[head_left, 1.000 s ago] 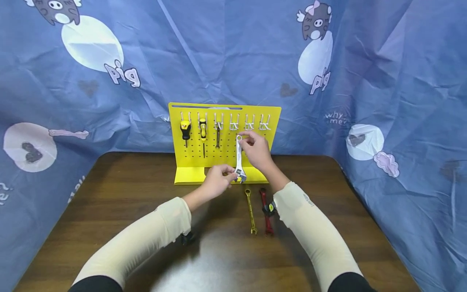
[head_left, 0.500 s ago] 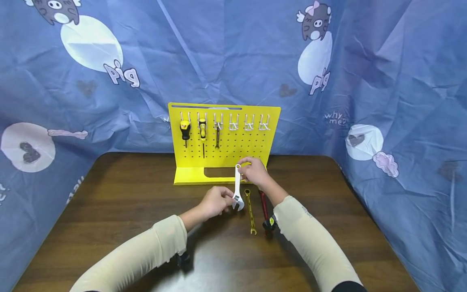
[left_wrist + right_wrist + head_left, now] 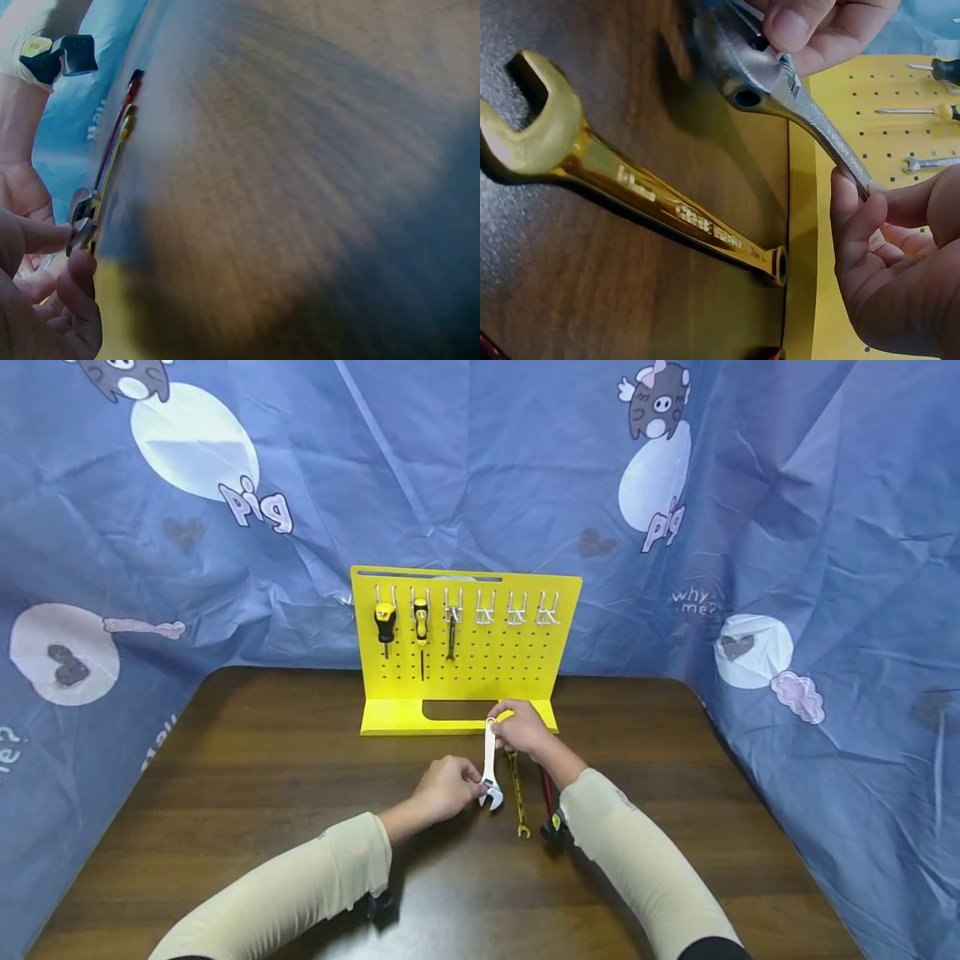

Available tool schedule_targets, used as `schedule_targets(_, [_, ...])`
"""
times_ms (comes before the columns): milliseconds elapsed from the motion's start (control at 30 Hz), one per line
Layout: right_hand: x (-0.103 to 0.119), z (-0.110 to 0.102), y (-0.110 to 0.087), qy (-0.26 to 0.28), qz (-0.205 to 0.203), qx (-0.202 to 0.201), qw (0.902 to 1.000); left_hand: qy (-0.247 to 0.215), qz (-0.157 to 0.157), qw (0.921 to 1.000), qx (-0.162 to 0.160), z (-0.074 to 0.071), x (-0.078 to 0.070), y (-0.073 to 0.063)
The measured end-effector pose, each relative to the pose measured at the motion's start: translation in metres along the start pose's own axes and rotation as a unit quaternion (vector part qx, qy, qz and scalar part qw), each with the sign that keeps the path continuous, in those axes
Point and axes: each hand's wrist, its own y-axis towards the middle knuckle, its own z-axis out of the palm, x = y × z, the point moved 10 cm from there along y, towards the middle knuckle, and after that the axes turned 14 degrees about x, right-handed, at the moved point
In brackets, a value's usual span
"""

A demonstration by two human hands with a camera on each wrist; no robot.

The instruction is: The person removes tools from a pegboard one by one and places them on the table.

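Observation:
A silver adjustable wrench [image 3: 490,762] is held between both hands, low in front of the pegboard, its jaw end toward the person. My left hand [image 3: 447,787] pinches it near the jaw. The right hand [image 3: 522,727] pinches the handle close to its ring end. In the right wrist view, the adjustable wrench [image 3: 810,112] spans from the left hand [image 3: 825,26] to the right hand [image 3: 900,255]. Just right of it a gold combination wrench [image 3: 518,795] lies on the table. A red wrench [image 3: 547,789] beside that is partly hidden by the right arm.
A yellow pegboard [image 3: 495,660] stands at the table's back. On its left hooks hang a stubby screwdriver [image 3: 386,623], a longer screwdriver [image 3: 421,622] and a small wrench [image 3: 452,637]. Three hooks on the right hold nothing. A blue curtain [image 3: 420,468] surrounds the brown table [image 3: 285,760].
Both hands have brought the adjustable wrench down and away from the pegboard, toward the person. Each hand keeps its hold. The tools on the hooks have stayed in place.

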Motion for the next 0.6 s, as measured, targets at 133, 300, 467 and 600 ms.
schedule_targets(133, [-0.003, 0.008, 0.003, -0.013, 0.006, 0.010, 0.9999, 0.040, -0.013, 0.9990, -0.011, 0.000, 0.003, -0.003])
schedule_targets(300, [-0.005, 0.012, 0.005, -0.031, 0.017, 0.016, 0.9992, 0.054, -0.014, 0.9983, -0.015, 0.001, 0.005, -0.003])
schedule_targets(467, [-0.007, 0.014, 0.004, -0.054, 0.025, 0.010, 0.9982, 0.060, -0.019, 0.9978, -0.022, 0.002, 0.007, -0.003])
schedule_targets(600, [-0.004, 0.015, 0.004, -0.114, 0.026, 0.005, 0.9931, 0.065, -0.029, 0.9973, -0.022, 0.004, 0.010, -0.003])
